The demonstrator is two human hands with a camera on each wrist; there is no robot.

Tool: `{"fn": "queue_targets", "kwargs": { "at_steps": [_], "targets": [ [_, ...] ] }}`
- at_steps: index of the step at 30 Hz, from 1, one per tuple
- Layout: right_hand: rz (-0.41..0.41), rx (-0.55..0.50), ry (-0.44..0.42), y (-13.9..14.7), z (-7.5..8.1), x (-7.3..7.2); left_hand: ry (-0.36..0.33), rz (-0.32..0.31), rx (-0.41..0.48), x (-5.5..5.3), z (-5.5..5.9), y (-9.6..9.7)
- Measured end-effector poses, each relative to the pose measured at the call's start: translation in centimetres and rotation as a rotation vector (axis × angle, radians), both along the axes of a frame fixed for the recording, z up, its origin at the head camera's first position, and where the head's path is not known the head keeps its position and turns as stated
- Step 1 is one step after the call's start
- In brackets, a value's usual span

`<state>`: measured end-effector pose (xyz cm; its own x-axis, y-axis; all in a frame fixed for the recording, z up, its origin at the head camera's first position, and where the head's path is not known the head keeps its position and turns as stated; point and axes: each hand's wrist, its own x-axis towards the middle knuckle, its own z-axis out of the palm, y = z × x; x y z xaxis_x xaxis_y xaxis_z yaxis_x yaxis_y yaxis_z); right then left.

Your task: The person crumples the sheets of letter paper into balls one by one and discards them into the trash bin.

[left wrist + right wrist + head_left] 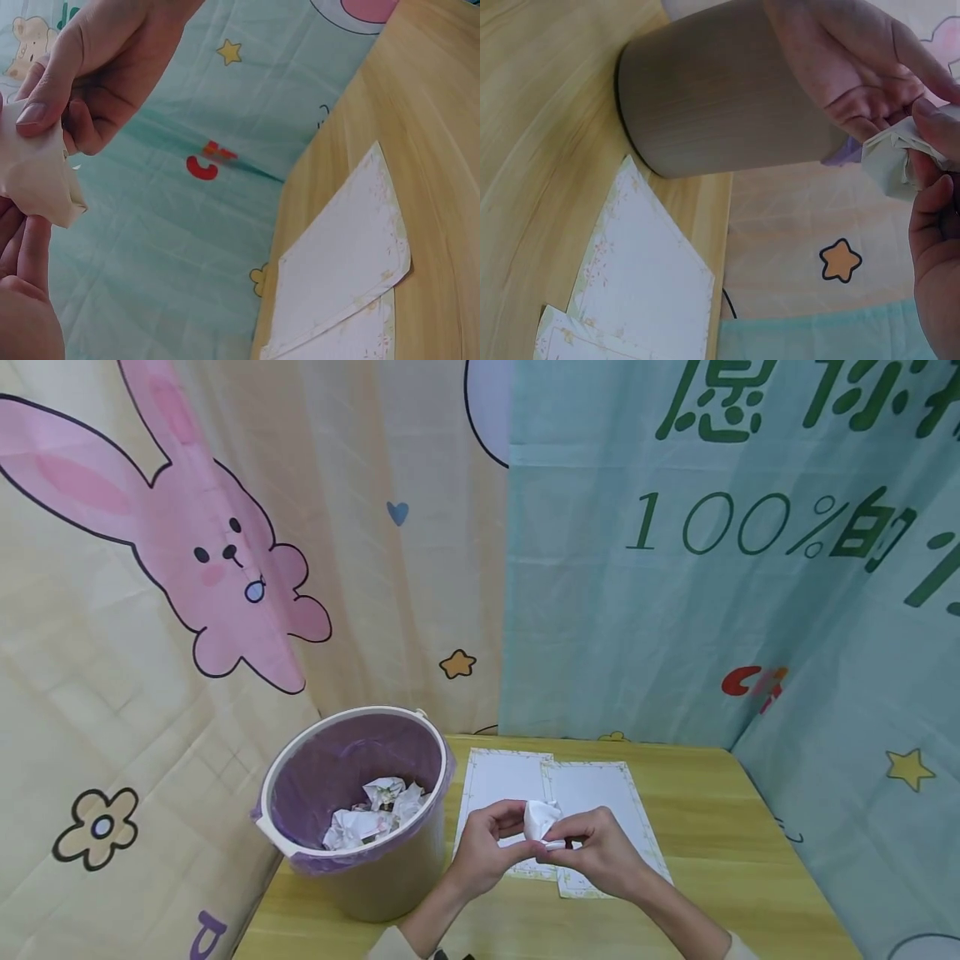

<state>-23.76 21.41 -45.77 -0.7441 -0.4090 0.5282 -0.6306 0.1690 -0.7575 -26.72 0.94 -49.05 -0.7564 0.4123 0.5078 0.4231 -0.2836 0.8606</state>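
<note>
Two bare hands, cream sleeves (396,943) at the wrists, meet low in the head view, both gripping one crumpled white paper (542,817). Left hand (487,853) holds it from the nine o'clock side, between thumb and fingers; right hand (600,850) pinches it from three o'clock. Paper is up off the table, folded over with creased edges; exact finger placement underneath is hard to make out, partly hidden.

Below and beyond the hands, toward twelve o'clock: two flat white sheets with floral borders, the right sheet (611,802) overlapping an edge of the left sheet (498,781). Wooden table (720,852) under everything.

At nine o'clock from the hands, just beside the left one: upright bin (393,881), pale rim, purple bag (303,789) lining it and folded over the rim. Several crumpled papers (356,827) inside.

Farthest back, cream curtain (375,610) with pink rabbit (202,543) at ten o'clock, orange star (457,664) at eleven; blue-green curtain (570,610) with green lettering (708,523) at one.
</note>
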Motion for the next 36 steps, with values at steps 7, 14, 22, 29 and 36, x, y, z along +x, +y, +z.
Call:
{"fn": "queue_targets", "kwargs": {
  "at_steps": [7, 14, 22, 29, 36],
  "targets": [
    [0.049, 0.036, 0.011, 0.0, 0.2, -0.2, 0.056, 0.051, 0.004, -0.2, -0.4, -0.4],
    [-0.208, 0.047, 0.051, 0.5, 0.2, 0.3, 0.128, 0.131, 0.017, -0.3, -0.5, -0.7],
    [-0.145, -0.072, -0.204, 1.1, 0.0, 0.1, 0.123, 0.144, -0.001, -0.3, -0.4, -0.6],
    [-0.154, -0.092, -0.06, -0.1, -0.2, 0.4, 0.139, 0.152, -0.036, -0.1, -0.1, 0.0],
    [-0.164, -0.081, 0.032, -0.5, -0.1, 0.5, 0.211, 0.157, -0.035, 0.0, 0.0, 0.0]
  ]
}}
